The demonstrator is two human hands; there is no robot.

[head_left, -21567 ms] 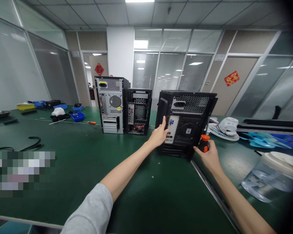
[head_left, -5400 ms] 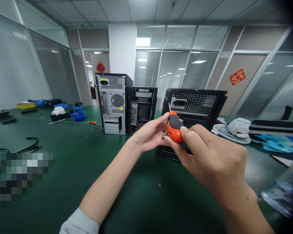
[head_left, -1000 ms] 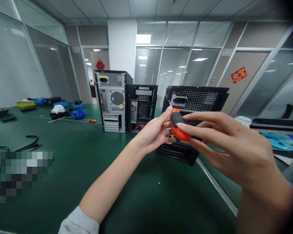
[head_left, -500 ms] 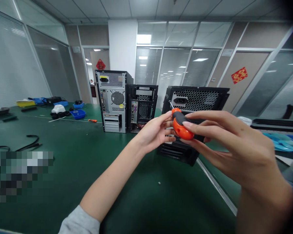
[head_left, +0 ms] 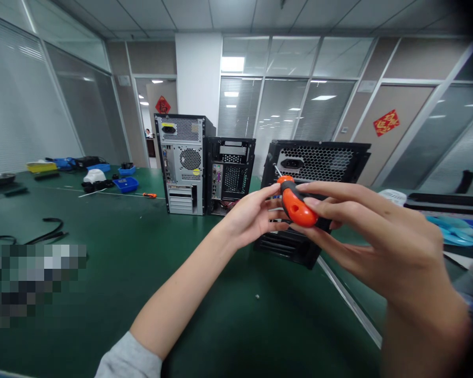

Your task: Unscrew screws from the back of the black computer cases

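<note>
An orange and black screwdriver (head_left: 299, 206) points away from me, its thin metal shaft reaching the upper left of a black computer case (head_left: 319, 157). The tip rests at the case's back panel beside the power socket; whether it sits in a screw is too small to tell. My right hand (head_left: 378, 236) grips the handle's near end between thumb and fingertips. Around the front of the handle curl the thumb and fingers of my left hand (head_left: 252, 215), with the thumb at the orange collar. Both hands hide the middle of the case.
Two more computer cases, a silver-backed tower (head_left: 185, 163) and a smaller black one (head_left: 230, 173), stand to the left on the green table (head_left: 205, 294). Farther left are blue trays (head_left: 126, 184), another screwdriver (head_left: 150, 195) and black cables (head_left: 51, 231). A small bit (head_left: 257, 296) lies in front.
The screwdriver's handle has turned about its length, and its butt end has shifted slightly right. My right fingers have moved a little with it; my left hand stays at the collar.
</note>
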